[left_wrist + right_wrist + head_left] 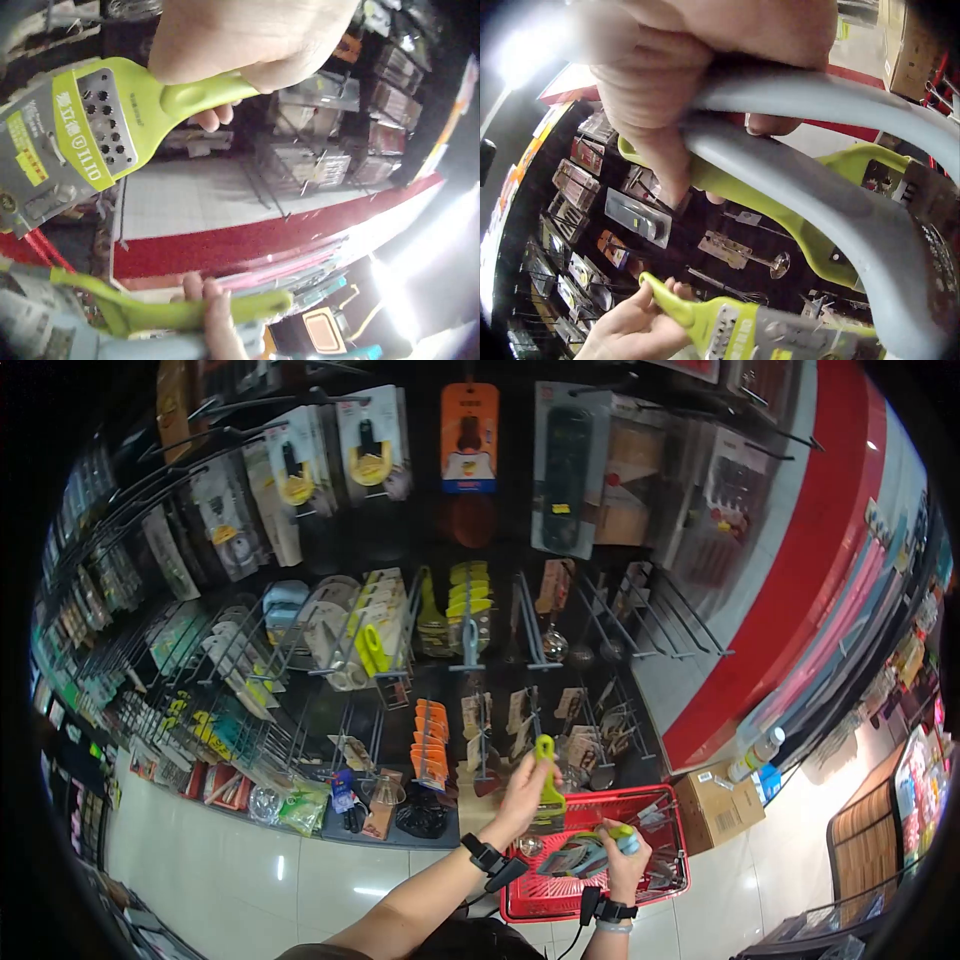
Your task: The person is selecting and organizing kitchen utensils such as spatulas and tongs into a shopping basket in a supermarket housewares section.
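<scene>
My left hand (520,800) grips the green handle of a flat grater (154,101), whose perforated metal face and card sleeve show in the left wrist view. Several packaged utensils are bunched in my right hand (625,862). Among them the right wrist view shows two grey-blue handles (802,169) and a green-handled grater (776,196), the fingers curled round the handles. Both hands are over a red shopping basket (684,865), the left one higher and toward the rack. Packaged items (655,815) lie inside the basket, partly hidden by the hands.
Ahead stands a black display rack with hooks (540,660) bearing green peelers (468,595), orange-handled tools (431,745) and other carded utensils. A cardboard box (720,805) with a bottle (757,753) on it is right of the basket. A red-and-white panel (770,580) borders the rack.
</scene>
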`<state>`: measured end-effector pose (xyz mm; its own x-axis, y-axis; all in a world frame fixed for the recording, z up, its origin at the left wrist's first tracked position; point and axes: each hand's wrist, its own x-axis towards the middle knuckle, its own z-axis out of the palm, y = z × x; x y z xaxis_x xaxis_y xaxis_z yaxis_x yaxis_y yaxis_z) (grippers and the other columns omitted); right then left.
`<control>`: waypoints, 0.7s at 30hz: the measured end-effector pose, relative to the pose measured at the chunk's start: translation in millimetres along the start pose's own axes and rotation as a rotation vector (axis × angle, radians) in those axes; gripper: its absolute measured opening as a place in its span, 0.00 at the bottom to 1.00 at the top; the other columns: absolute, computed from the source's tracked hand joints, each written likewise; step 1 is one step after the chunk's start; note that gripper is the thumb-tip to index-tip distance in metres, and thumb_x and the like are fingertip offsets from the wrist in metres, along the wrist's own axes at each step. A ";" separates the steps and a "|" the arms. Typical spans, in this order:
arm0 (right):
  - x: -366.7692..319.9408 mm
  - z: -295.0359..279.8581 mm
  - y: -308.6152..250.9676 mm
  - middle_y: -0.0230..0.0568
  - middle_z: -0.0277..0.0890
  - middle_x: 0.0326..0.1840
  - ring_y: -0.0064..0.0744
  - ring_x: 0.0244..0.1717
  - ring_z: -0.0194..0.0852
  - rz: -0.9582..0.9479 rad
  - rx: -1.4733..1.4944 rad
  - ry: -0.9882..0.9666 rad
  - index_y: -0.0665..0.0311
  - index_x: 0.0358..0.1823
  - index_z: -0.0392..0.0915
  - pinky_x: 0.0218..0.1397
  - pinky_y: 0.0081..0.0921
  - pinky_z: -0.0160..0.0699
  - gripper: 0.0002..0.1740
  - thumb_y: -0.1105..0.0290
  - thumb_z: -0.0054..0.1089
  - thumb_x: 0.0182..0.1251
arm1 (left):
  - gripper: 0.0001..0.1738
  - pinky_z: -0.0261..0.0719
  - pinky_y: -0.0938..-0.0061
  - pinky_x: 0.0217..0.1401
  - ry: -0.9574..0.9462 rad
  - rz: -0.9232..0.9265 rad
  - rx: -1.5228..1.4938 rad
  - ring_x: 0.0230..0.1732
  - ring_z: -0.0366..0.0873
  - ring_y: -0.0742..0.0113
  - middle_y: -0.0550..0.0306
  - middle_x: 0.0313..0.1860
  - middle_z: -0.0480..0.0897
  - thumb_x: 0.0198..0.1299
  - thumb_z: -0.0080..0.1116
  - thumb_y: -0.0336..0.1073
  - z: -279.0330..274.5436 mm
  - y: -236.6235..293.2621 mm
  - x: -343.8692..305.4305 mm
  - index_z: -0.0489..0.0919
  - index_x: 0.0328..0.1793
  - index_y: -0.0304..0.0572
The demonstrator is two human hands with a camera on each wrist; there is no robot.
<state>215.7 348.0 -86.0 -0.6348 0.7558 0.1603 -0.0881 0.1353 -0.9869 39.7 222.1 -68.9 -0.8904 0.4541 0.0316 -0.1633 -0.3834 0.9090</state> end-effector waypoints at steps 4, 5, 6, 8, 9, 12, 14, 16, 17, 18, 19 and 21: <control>-1.1 0.1 -5.2 0.39 0.79 0.38 0.27 0.40 0.76 -0.084 -0.022 0.052 0.70 0.38 0.80 0.47 0.23 0.73 0.11 0.83 0.65 0.50 | 0.11 0.73 0.81 0.33 0.232 0.192 0.006 0.29 0.72 0.75 0.60 0.31 0.73 0.72 0.39 0.43 -34.4 63.9 5.5 0.66 0.46 0.45; -0.3 1.2 -9.0 0.39 0.79 0.38 0.26 0.40 0.76 -0.105 -0.050 0.049 0.71 0.38 0.80 0.47 0.23 0.73 0.12 0.83 0.65 0.50 | 0.10 0.72 0.82 0.30 0.273 0.245 0.065 0.25 0.72 0.76 0.60 0.30 0.73 0.72 0.39 0.42 -45.0 75.7 8.0 0.64 0.42 0.46; 0.3 3.1 -13.2 0.39 0.79 0.39 0.26 0.40 0.76 -0.127 -0.081 0.044 0.71 0.39 0.80 0.47 0.23 0.73 0.12 0.83 0.65 0.50 | 0.10 0.71 0.84 0.28 0.325 0.271 0.117 0.24 0.72 0.77 0.61 0.30 0.73 0.72 0.41 0.41 -55.8 86.2 11.5 0.66 0.44 0.44; 1.0 11.7 -21.9 0.39 0.79 0.39 0.26 0.41 0.76 -0.111 -0.070 0.053 0.72 0.39 0.80 0.47 0.23 0.73 0.12 0.83 0.64 0.51 | 0.10 0.71 0.83 0.29 0.322 0.323 0.157 0.24 0.71 0.79 0.62 0.30 0.74 0.71 0.43 0.40 -71.0 106.8 16.8 0.68 0.45 0.41; 2.3 16.9 -26.2 0.40 0.79 0.40 0.26 0.41 0.76 -0.088 -0.055 0.066 0.72 0.40 0.80 0.47 0.22 0.73 0.12 0.83 0.64 0.52 | 0.10 0.70 0.83 0.29 0.326 0.348 0.250 0.24 0.71 0.79 0.62 0.31 0.74 0.70 0.44 0.38 -79.5 112.4 19.5 0.70 0.46 0.39; 3.4 35.4 -41.2 0.41 0.80 0.42 0.26 0.42 0.76 -0.050 -0.019 0.091 0.73 0.42 0.79 0.49 0.22 0.73 0.11 0.82 0.63 0.55 | 0.11 0.68 0.78 0.26 0.334 0.400 0.421 0.25 0.73 0.76 0.62 0.28 0.74 0.69 0.45 0.38 -92.7 115.6 16.8 0.71 0.47 0.38; 4.2 47.4 -45.0 0.42 0.80 0.43 0.26 0.43 0.76 -0.078 -0.035 0.074 0.73 0.43 0.79 0.50 0.22 0.73 0.11 0.81 0.61 0.58 | 0.10 0.69 0.78 0.28 0.342 0.428 0.443 0.25 0.73 0.76 0.60 0.28 0.73 0.69 0.46 0.37 -95.8 120.9 10.5 0.71 0.47 0.37; 4.9 59.1 -42.5 0.41 0.80 0.43 0.25 0.43 0.76 -0.068 0.032 0.084 0.73 0.44 0.78 0.50 0.23 0.73 0.11 0.80 0.61 0.58 | 0.10 0.69 0.78 0.29 0.388 0.487 0.379 0.26 0.73 0.76 0.60 0.28 0.73 0.68 0.46 0.35 -97.8 127.7 6.9 0.70 0.48 0.37; 3.7 64.1 -43.2 0.41 0.80 0.43 0.25 0.43 0.76 -0.065 0.028 0.080 0.73 0.44 0.78 0.50 0.23 0.73 0.11 0.80 0.61 0.58 | 0.10 0.69 0.79 0.28 0.372 0.498 0.334 0.26 0.72 0.76 0.60 0.28 0.74 0.68 0.47 0.35 -101.1 130.9 9.4 0.70 0.49 0.36; 3.0 69.6 -44.5 0.41 0.80 0.43 0.25 0.43 0.76 -0.053 0.035 0.075 0.73 0.44 0.78 0.50 0.22 0.73 0.11 0.80 0.61 0.58 | 0.10 0.69 0.79 0.28 0.377 0.495 0.332 0.26 0.72 0.76 0.60 0.28 0.74 0.68 0.47 0.35 -103.5 134.0 11.7 0.70 0.49 0.36; 2.3 75.0 -46.0 0.41 0.80 0.43 0.25 0.43 0.76 -0.041 0.044 0.070 0.73 0.44 0.78 0.50 0.22 0.73 0.11 0.79 0.62 0.58 | 0.10 0.69 0.79 0.29 0.373 0.487 0.316 0.26 0.72 0.76 0.60 0.28 0.74 0.68 0.47 0.35 -105.8 137.3 14.3 0.70 0.50 0.36; 2.0 83.1 -45.4 0.41 0.80 0.43 0.24 0.43 0.76 -0.029 0.065 0.049 0.73 0.44 0.78 0.50 0.22 0.73 0.12 0.79 0.61 0.58 | 0.11 0.69 0.80 0.28 0.379 0.498 0.307 0.26 0.72 0.77 0.60 0.29 0.74 0.68 0.47 0.34 -109.5 141.6 19.6 0.70 0.51 0.35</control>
<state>154.6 290.1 -42.5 -0.5932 0.7827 0.1884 -0.1567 0.1173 -0.9806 -47.4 88.6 15.0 -0.9242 -0.0496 0.3787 0.3806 -0.2029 0.9022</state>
